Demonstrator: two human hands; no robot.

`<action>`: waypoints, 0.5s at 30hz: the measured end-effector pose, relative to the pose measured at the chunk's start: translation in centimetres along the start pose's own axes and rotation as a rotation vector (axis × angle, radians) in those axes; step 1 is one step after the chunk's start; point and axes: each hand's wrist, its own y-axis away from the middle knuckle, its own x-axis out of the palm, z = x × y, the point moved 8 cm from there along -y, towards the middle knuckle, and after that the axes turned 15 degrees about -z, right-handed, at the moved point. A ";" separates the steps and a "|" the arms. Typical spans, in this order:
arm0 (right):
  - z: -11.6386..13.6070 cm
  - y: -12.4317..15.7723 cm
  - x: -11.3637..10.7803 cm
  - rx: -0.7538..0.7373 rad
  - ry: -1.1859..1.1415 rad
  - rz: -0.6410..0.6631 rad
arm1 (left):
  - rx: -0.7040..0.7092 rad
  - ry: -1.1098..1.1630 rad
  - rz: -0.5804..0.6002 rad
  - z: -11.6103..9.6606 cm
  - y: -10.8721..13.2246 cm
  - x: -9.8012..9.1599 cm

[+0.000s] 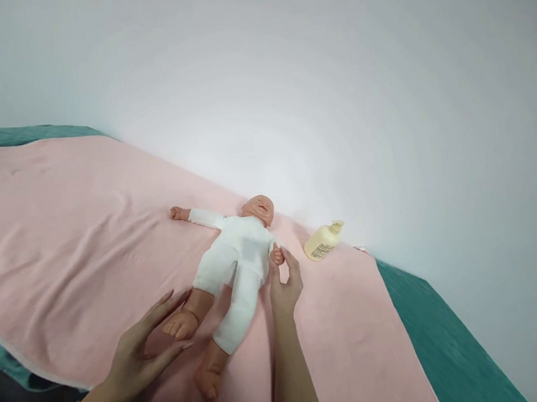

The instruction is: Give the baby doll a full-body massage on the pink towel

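A baby doll (245,246) with a white cloth body lies on its back on a pink blanket (353,334), head toward the wall. My right hand (286,283) pinches the doll's small hand on the right side between thumb and fingers. Around the doll's left-side foot, my left hand (151,339) is spread, thumb and fingers apart; whether it touches the foot I cannot tell. The doll's other arm stretches out to the left. To the right of the doll stands a pale yellow pump bottle (323,241) with printed text, appearing tilted in the view.
A white wall (333,89) rises directly behind the bed. Green cloth (446,335) shows beyond the blanket at the right, far left and lower left edges. A small object (361,249) lies by the wall past the bottle. The blanket has wrinkles on the left.
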 end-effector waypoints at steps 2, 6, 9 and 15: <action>-0.2 0.5 0.8 -0.055 0.000 0.104 | -0.022 0.058 -0.009 -0.6 -1.0 0.7; -0.2 1.3 2.0 -0.160 0.019 0.260 | -0.045 0.107 -0.031 -1.4 -3.1 1.9; 0.7 1.7 2.6 -0.288 0.055 0.320 | -0.046 0.102 -0.027 -1.6 -4.3 2.9; 1.6 2.1 3.6 -0.402 0.103 0.439 | -0.079 0.099 0.040 -1.7 -5.6 4.6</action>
